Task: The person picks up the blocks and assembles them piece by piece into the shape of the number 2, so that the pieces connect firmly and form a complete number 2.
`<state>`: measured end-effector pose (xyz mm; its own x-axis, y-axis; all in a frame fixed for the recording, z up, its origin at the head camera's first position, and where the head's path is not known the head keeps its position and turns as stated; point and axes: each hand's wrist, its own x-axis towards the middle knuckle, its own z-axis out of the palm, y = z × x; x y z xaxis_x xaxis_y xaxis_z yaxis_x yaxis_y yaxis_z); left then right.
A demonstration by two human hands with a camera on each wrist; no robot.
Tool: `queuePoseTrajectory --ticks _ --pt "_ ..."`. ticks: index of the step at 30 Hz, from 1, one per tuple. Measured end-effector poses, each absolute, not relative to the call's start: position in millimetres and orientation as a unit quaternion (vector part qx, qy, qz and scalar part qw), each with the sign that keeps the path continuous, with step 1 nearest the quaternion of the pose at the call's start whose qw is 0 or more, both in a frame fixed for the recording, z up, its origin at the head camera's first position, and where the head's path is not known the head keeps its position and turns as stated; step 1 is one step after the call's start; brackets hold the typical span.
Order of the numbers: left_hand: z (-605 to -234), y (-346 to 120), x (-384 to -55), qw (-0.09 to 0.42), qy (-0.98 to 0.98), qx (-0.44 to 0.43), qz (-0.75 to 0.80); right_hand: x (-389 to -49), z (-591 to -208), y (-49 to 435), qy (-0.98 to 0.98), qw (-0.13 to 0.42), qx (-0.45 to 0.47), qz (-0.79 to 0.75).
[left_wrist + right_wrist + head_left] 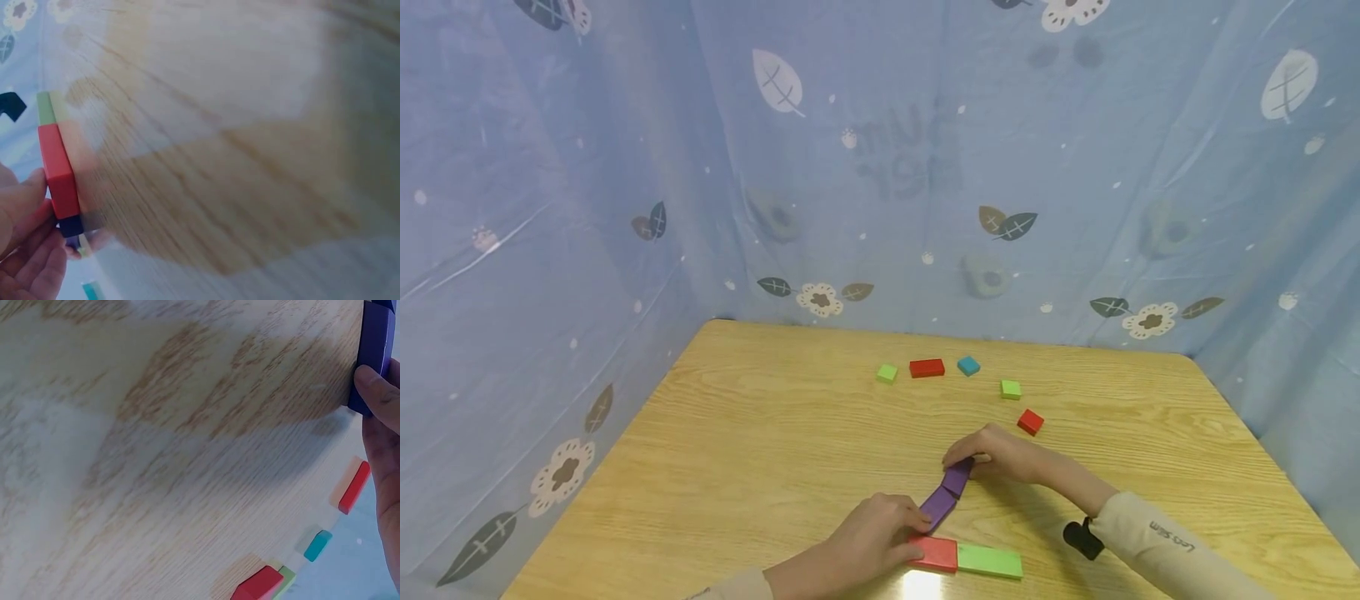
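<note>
A purple block [937, 507] slants up from the back edge of a red block [936, 554], and a second purple block [957, 478] continues the line. My left hand [868, 537] has its forefinger on the nearer purple block and its thumb on the red block's left end, pinching where they meet. My right hand [1000, 454] pinches the farther purple block, its thumb on the side of that block [374, 350] in the right wrist view. A long green block [989, 562] lies end to end with the red one. Parts of both purple blocks are hidden by fingers.
Toward the back of the wooden table [760, 417] lie loose blocks: a green one [887, 373], a red bar [927, 368], a blue one [968, 366], another green [1011, 390] and a small red one [1031, 422]. A patterned blue curtain [880, 167] hangs behind.
</note>
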<state>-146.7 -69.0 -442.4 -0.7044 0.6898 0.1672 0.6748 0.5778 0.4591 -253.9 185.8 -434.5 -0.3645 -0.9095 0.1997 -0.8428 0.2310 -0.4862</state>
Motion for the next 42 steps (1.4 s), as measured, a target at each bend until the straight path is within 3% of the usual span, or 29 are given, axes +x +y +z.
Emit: queuePoseTrajectory --ticks 19,25,29,34,38,42 --pt "-441.7 -67.7 -146.8 0.018 0.888 0.387 0.249 -252.4 -433.4 185.1 0.800 0.075 -0.546 -0.238" --pt "-441.7 -68.1 -147.0 0.012 0.886 0.393 0.246 -253.3 -423.7 199.5 0.814 0.044 -0.522 -0.250" --pt "-441.0 -68.3 -146.7 -0.001 0.881 0.399 0.253 -261.9 -415.2 225.8 0.818 0.023 -0.449 -0.358" --pt "-441.2 -68.3 -146.2 -0.013 0.880 0.401 0.255 -268.7 -416.3 262.9 0.803 0.011 -0.278 -0.528" --pt "-441.5 -68.3 -146.1 -0.009 0.880 0.398 0.260 -269.8 -426.5 280.8 0.814 -0.004 -0.174 -0.554" --pt "-442.1 -69.1 -145.2 -0.009 0.878 0.400 0.261 -268.6 -437.6 287.2 0.848 0.020 -0.148 -0.509"
